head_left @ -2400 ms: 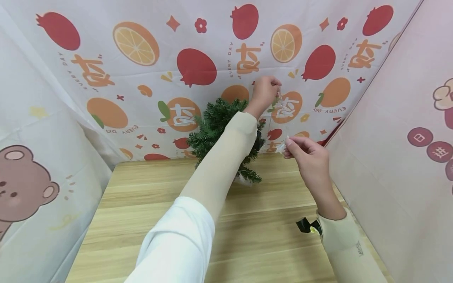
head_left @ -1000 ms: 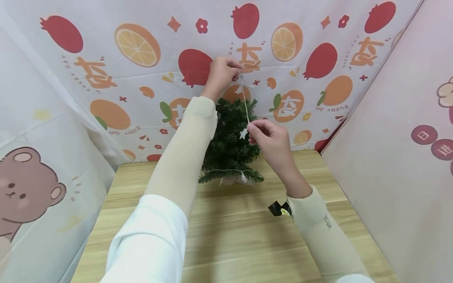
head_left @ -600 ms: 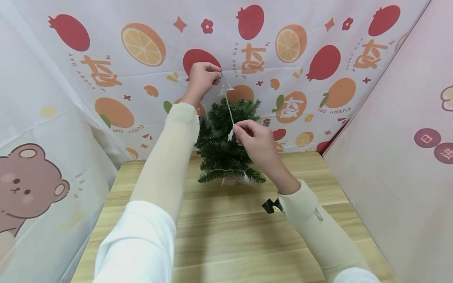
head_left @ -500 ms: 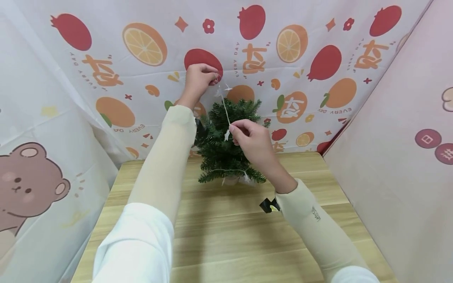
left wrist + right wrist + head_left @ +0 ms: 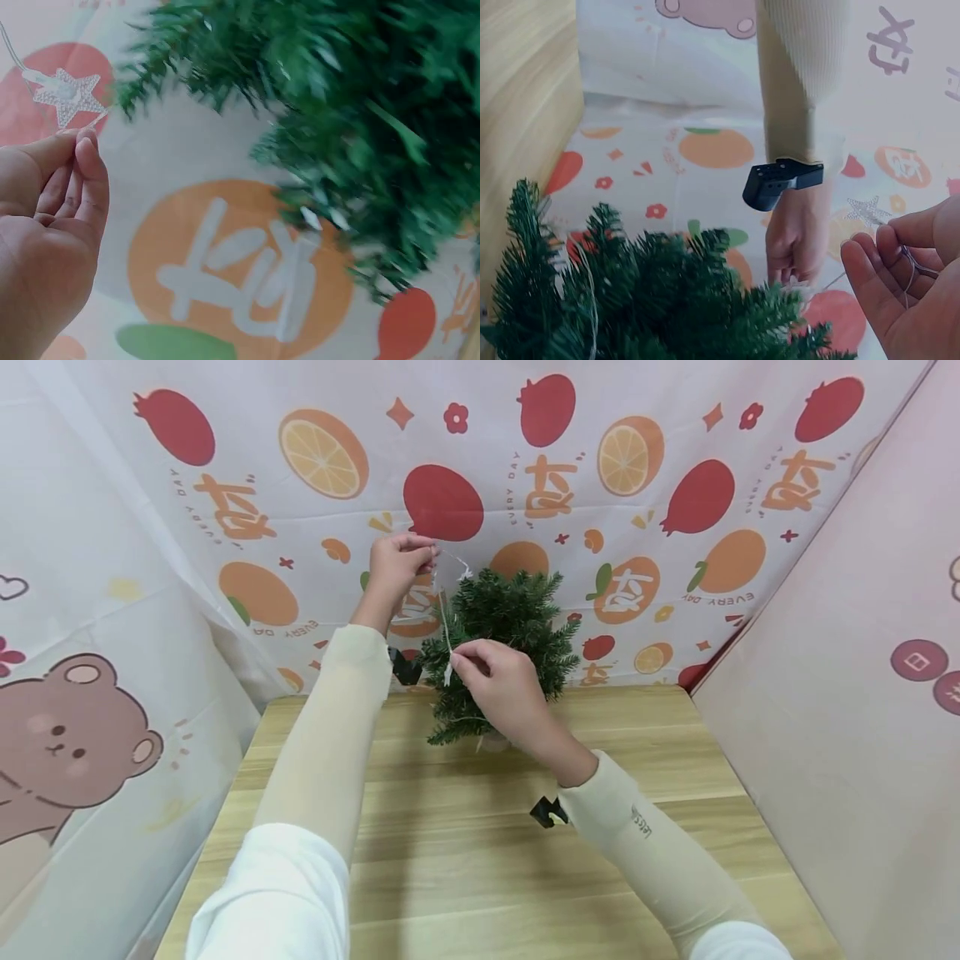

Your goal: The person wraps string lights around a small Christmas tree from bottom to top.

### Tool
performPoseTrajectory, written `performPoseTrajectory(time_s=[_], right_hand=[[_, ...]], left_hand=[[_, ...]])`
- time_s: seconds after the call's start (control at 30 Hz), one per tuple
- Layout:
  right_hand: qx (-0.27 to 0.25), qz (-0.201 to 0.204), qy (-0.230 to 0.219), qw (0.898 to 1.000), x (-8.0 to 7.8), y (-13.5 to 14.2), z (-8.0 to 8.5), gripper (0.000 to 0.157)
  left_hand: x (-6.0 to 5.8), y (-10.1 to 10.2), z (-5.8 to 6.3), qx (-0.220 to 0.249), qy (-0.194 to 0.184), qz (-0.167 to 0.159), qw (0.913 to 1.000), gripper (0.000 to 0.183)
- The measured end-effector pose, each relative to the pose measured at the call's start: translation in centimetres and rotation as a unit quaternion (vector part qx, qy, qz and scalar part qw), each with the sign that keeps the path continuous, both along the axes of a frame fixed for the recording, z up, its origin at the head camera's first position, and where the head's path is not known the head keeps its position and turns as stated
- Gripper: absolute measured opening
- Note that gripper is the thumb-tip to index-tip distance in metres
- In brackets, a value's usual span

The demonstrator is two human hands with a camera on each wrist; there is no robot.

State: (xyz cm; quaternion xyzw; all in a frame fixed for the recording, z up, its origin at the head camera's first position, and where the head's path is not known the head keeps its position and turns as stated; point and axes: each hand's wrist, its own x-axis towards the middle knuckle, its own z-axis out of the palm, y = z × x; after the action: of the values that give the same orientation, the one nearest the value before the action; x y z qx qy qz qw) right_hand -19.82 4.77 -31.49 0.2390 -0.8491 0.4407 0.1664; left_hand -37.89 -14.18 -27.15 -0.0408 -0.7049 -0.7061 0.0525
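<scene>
A string of clear star lights [image 5: 69,94] stretches between my two hands in front of a small green Christmas tree [image 5: 517,618]. My left hand [image 5: 396,568] pinches the string left of the treetop, a clear star just beyond the fingertips in the left wrist view. Lower down, my right hand [image 5: 504,687] pinches the same string in front of the tree, beside another star [image 5: 866,210]. Part of the wire lies along the tree's lower branches. The wire behind the tree is hidden.
The tree stands on a wood-grain table [image 5: 465,843] near its back edge. A fruit-print curtain [image 5: 480,435] hangs close behind, with a bear-print curtain [image 5: 67,743] at the left and a pale one [image 5: 832,735] at the right.
Both hands have moved left across the front of the tree, carrying the string. My left hand rose, then lowered to the tree's left side; the right followed.
</scene>
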Motion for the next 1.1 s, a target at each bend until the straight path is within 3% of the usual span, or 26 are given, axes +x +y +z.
performPoseTrajectory(time_s=[0.33, 0.53, 0.8, 1.1], right_hand=[[0.026, 0.003, -0.018, 0.999, 0.3, -1.6, -1.0, 0.021], [0.031, 0.007, -0.022, 0.999, 0.7, -1.6, -1.5, 0.02], [0.036, 0.016, -0.048, 0.998, 1.9, -0.9, -2.6, 0.02], [0.025, 0.017, -0.05, 0.998, 3.2, 0.5, -3.5, 0.015]], left_hand=[[-1.4, -1.2, -4.9, -0.025, -0.012, 0.012, 0.9996, 0.028], [-0.8, -1.4, -7.0, -0.024, -0.008, 0.009, 0.9996, 0.027], [0.9, -2.2, -8.8, -0.062, -0.022, -0.011, 0.9977, 0.03], [2.3, -2.2, -9.7, -0.075, -0.008, -0.013, 0.9971, 0.024]])
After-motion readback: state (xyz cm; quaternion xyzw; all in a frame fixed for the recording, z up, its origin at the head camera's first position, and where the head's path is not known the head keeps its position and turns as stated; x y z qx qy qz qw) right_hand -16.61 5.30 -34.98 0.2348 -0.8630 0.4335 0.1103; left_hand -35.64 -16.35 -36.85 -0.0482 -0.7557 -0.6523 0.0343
